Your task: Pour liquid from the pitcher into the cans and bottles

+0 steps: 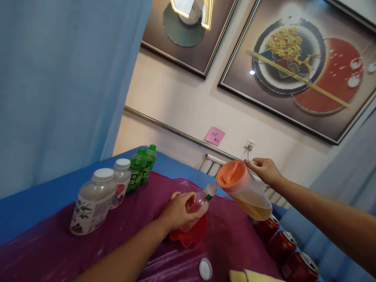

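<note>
My left hand (179, 211) is closed round a clear bottle (200, 201) with a green band at its neck. The bottle leans to the right over a red scalloped dish (188, 235), its mouth beside the pitcher's lid; whether they touch I cannot tell. Gripped by the handle in my right hand (264, 170), a clear pitcher (249, 196) with an orange lid (232, 174) is tipped to the left. Yellowish liquid lies in its lower part. No stream of liquid is visible. A loose white cap (205, 269) rests on the table cover in front of the dish.
Two white-capped jars (94, 203) and two green bottles (137, 168) stand on the left of the purple cover (132, 239). Along the right edge are three red cans (282, 243). A yellow cloth (252, 276) lies at the front. Behind the table, a rail (170, 128) runs along the wall.
</note>
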Tool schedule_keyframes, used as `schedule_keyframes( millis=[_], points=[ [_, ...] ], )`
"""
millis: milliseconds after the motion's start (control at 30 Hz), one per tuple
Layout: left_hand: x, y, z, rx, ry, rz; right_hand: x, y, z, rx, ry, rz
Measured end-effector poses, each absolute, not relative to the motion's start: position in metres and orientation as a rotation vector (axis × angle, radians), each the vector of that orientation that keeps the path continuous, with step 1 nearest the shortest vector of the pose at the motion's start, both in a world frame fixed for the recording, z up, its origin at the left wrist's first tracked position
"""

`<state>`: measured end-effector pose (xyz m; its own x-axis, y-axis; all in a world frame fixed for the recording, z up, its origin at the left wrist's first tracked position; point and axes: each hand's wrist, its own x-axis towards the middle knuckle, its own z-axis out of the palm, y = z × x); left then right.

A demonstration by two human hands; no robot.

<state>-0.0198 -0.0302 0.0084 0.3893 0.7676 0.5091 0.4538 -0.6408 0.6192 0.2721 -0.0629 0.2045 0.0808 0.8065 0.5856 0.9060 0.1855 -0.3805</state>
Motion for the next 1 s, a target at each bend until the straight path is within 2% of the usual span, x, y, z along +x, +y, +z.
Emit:
schedule_keyframes(
  millis=[1000],
  points=[
    [-0.019,-0.021,-0.001,2.275,1.053,1.119,0.276,-0.065,0.209,-1.628,-1.748,-0.189]
  ],
)
